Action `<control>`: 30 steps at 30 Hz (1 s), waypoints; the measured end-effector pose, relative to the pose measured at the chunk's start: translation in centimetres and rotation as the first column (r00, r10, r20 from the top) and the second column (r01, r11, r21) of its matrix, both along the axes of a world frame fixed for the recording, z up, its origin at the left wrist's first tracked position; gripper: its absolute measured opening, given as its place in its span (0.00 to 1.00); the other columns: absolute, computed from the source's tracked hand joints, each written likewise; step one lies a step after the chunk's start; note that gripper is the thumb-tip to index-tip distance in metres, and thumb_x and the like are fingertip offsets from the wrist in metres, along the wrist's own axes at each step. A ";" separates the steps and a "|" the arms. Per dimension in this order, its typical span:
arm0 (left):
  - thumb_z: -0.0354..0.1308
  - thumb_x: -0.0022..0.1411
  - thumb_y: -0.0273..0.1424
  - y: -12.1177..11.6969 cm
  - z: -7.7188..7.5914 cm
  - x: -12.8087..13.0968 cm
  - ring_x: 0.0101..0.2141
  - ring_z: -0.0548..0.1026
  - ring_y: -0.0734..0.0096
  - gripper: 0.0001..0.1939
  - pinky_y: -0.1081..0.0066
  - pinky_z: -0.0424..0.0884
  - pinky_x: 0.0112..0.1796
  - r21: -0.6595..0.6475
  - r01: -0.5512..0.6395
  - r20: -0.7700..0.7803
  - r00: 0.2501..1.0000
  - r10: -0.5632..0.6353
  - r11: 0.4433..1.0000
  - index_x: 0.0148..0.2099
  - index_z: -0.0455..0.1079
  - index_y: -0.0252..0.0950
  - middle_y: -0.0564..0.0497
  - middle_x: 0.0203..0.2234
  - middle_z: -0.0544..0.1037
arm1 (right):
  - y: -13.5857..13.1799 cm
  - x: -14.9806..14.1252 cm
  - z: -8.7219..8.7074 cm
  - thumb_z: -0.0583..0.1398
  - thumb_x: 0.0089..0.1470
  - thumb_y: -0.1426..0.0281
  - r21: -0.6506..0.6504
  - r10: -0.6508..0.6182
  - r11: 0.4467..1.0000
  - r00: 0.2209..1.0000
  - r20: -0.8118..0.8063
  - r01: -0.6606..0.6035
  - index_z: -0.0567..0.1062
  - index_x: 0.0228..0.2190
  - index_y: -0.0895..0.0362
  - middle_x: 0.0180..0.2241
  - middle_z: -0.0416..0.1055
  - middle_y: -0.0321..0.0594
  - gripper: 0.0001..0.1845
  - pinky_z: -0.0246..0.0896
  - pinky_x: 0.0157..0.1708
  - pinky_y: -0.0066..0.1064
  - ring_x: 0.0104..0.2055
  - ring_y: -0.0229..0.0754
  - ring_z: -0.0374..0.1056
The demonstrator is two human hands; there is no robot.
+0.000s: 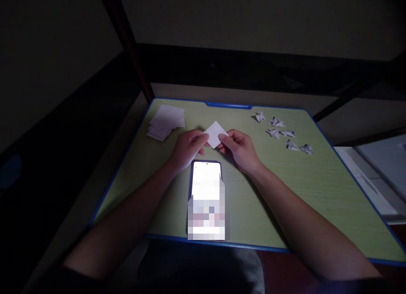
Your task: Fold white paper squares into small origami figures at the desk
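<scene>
Between my two hands is a small white folded paper (215, 132), turned so that it looks like a diamond with one corner up. My left hand (189, 147) pinches its left corner with the thumb on top. On the right corner, my right hand (240, 147) grips in the same way, thumb over the face of the paper. The fingers behind the sheet are partly hidden. Below the hands lies a phone (207, 180) with a bright lit screen, its lower part pixelated.
A light green table (152, 175) with a blue edge carries everything. At the back left is a pile of loose white paper sheets (167, 117). Several small folded paper figures (275, 122) lie at the back right. Beyond the table's right edge are white flat objects (368, 180).
</scene>
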State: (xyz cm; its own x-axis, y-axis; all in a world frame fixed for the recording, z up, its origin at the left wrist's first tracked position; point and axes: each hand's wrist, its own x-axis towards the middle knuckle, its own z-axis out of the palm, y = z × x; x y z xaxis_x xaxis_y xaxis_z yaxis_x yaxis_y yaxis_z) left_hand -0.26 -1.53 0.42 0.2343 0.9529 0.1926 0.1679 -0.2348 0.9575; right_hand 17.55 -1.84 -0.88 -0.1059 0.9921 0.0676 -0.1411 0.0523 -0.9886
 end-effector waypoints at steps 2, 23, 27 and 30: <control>0.55 0.61 0.34 0.0 0.1 0.1 0.18 0.66 0.81 0.12 0.77 0.60 0.21 0.004 -0.013 -0.039 0.999 0.013 1.000 0.27 0.69 0.34 0.55 0.16 0.70 | -0.1 0.0 0.1 0.67 0.50 0.58 -0.001 0.009 1.000 1.000 0.010 -0.009 0.72 0.23 0.56 0.21 0.72 0.33 0.16 0.53 0.23 0.30 0.20 0.31 0.61; 0.58 0.58 0.31 0.2 0.1 0.4 0.14 0.63 0.85 0.12 0.79 0.58 0.17 0.065 -0.012 0.005 1.000 0.012 0.998 0.24 0.65 0.34 0.58 0.13 0.67 | -0.3 0.1 0.8 0.69 0.46 0.55 0.015 0.111 0.993 0.956 0.271 -0.120 0.74 0.23 0.58 0.19 0.68 0.33 0.19 0.49 0.23 0.30 0.21 0.31 0.59; 0.60 0.59 0.34 0.4 -0.4 0.3 0.14 0.62 0.84 0.14 0.79 0.56 0.17 0.032 -0.032 0.108 0.994 0.028 0.999 0.24 0.65 0.35 0.57 0.12 0.67 | -0.5 0.0 0.8 0.68 0.47 0.57 0.039 0.117 0.990 0.949 0.292 -0.134 0.72 0.21 0.58 0.19 0.68 0.33 0.18 0.50 0.23 0.29 0.21 0.31 0.58; 0.61 0.58 0.36 0.4 -0.5 0.3 0.14 0.62 0.84 0.14 0.79 0.56 0.16 0.004 -0.039 0.149 0.988 0.038 0.999 0.25 0.66 0.35 0.58 0.12 0.67 | -0.6 0.0 0.6 0.67 0.49 0.59 0.049 0.124 0.988 0.939 0.321 -0.147 0.70 0.20 0.57 0.19 0.67 0.32 0.18 0.49 0.22 0.29 0.21 0.31 0.57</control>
